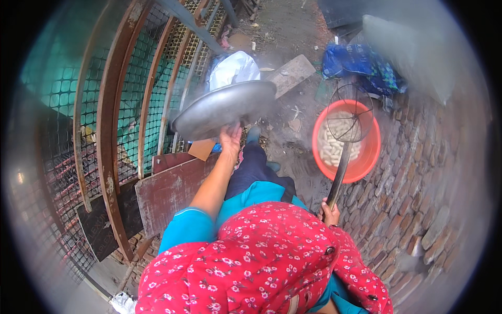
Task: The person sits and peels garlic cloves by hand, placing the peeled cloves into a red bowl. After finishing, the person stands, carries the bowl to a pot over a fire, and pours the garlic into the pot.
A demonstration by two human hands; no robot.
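My left hand (231, 139) is raised under a wide, round metal lid or pan (227, 108), its fingers at the underside; the exact grip is partly hidden. Low on the right, my right hand (329, 214) is closed on the wooden handle of a wire mesh skimmer (350, 117). The skimmer's round head is over an orange-red plastic basin (371, 157), which holds many small pale, oblong pieces (333, 147) that look like silkworm cocoons. Whether the skimmer touches them cannot be told. Haze blurs parts of the view.
A wooden frame with mesh (113, 98) stands at the left, with brown boards (168, 196) leaning by it. Beyond the lid is a white sack (235, 70). A flat slab (293, 74) lies on the ground, blue bags (349, 61) are at the upper right, and a brick wall (404, 176) runs along the right.
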